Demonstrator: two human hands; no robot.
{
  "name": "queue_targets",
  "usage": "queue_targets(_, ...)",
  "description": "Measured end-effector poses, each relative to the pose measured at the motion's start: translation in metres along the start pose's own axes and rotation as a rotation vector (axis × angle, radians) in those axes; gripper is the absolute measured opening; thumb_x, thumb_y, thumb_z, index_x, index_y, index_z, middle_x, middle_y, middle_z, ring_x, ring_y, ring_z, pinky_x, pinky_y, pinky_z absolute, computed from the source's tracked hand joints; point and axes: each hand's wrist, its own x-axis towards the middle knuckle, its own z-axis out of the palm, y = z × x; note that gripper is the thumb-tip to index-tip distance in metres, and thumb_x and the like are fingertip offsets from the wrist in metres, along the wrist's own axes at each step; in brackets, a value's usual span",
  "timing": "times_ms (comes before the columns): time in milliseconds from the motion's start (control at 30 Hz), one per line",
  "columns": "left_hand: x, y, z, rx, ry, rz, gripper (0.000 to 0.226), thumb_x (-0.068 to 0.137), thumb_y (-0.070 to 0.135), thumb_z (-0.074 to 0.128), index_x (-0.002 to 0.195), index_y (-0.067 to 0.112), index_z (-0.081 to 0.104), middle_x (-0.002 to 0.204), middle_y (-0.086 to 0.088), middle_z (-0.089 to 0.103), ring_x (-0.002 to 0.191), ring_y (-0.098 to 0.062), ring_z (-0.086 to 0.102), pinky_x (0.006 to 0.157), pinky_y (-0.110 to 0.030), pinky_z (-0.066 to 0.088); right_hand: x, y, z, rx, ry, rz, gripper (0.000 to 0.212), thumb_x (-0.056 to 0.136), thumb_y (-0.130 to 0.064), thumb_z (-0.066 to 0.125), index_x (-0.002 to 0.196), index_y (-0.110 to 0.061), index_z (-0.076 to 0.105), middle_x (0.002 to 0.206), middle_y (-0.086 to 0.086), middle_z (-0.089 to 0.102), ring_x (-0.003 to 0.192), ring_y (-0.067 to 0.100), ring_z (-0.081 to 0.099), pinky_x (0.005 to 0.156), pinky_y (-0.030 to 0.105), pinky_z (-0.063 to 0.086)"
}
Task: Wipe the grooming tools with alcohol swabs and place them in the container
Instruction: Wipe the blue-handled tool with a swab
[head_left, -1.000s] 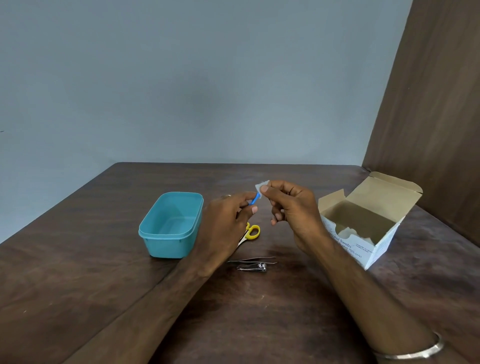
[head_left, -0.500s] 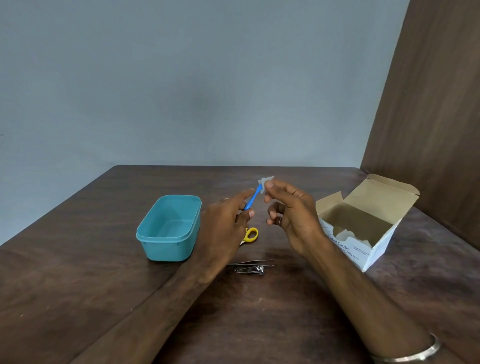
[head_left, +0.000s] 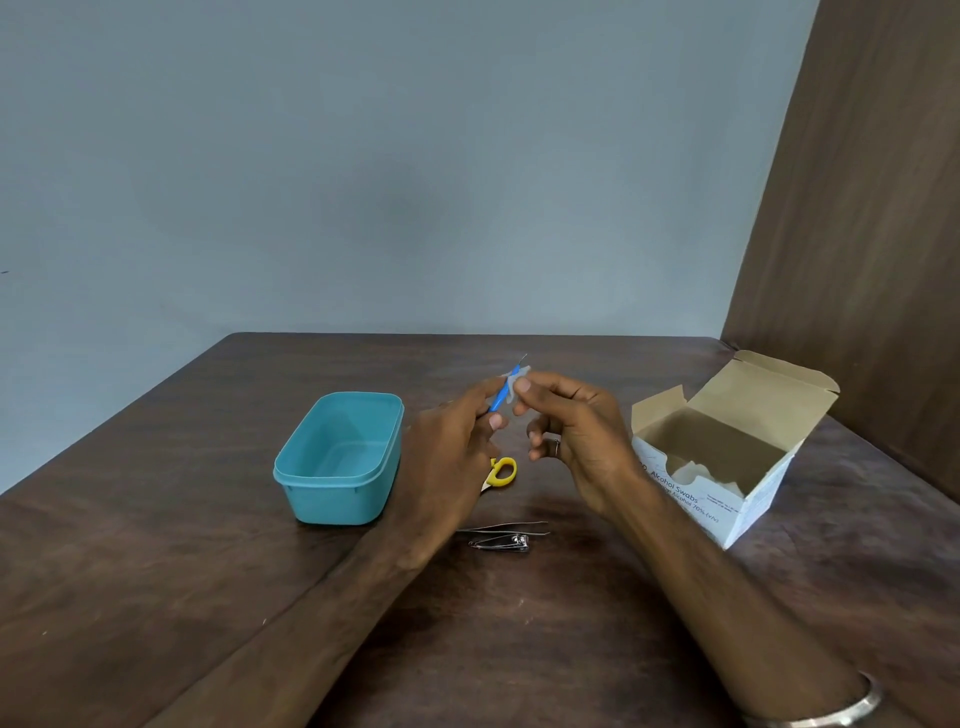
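Since half a second ago, swab (head_left: 514, 387) slid down the blue tool (head_left: 503, 395). My left hand (head_left: 452, 457) pinches its handle, tip up-right; right hand (head_left: 576, 436) fingers pinch the swab; container (head_left: 311, 470) lies left.

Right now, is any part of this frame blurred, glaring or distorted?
Head view: even, soft light, no glare; the swab and blue tool between the hands look slightly smeared; wide-angle bending tilts the wooden panel; the box print is partly legible.

scissors (head_left: 501, 472) blades behind left hand (head_left: 447, 457)
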Motion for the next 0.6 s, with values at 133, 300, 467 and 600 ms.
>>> queue_targets(133, -0.0008, -0.0001, -0.0001, 0.003, -0.015, -0.019, 0.035, 0.095, 0.007, 0.059, 0.126, 0.024, 0.063, 0.090, -0.001, 0.076, 0.066, -0.012, 0.070, 0.063, -0.044, 0.059, -0.0007, -0.0002, -0.0014, 0.005, -0.020, -0.032, 0.017, 0.088, -0.024, 0.075, 0.101, -0.014, 0.080, 0.079, 0.001, 0.071, 0.052, 0.014, 0.053, 0.049, 0.029, 0.050)
queue_targets(300, -0.0003, -0.0013, -0.0010, -0.094, -0.061, -0.113, 0.025, 0.094, 0.007, 0.060, 0.112, 0.024, 0.062, 0.090, 0.010, 0.074, 0.065, -0.002, 0.068, 0.063, -0.037, 0.060, -0.0021, -0.0019, 0.0005, 0.027, -0.071, -0.051, 0.027, 0.077, -0.036, 0.077, 0.098, -0.020, 0.081, 0.075, -0.001, 0.067, 0.050, 0.012, 0.051, 0.049, 0.029, 0.050)
queue_targets(467, -0.0011, -0.0024, -0.0003, -0.151, -0.071, -0.133, 0.022, 0.096, 0.013, 0.060, 0.113, 0.025, 0.065, 0.087, 0.011, 0.073, 0.059, -0.006, 0.069, 0.062, -0.040, 0.061, -0.0028, -0.0035, 0.0024, 0.056, -0.057, -0.055, 0.022, 0.077, -0.036, 0.076, 0.093, -0.021, 0.081, 0.066, -0.002, 0.059, 0.045, 0.010, 0.044, 0.046, 0.026, 0.049)
queue_targets(600, -0.0008, -0.0031, 0.0010, -0.130, -0.046, -0.145, 0.014, 0.091, 0.027, 0.068, 0.104, 0.029, 0.071, 0.080, 0.009, 0.073, 0.061, -0.004, 0.069, 0.064, -0.042, 0.061, -0.0004, -0.0055, 0.0012, 0.131, 0.023, -0.064, 0.012, 0.091, -0.025, 0.071, 0.090, -0.019, 0.080, 0.064, -0.002, 0.055, 0.043, 0.010, 0.039, 0.043, 0.026, 0.046)
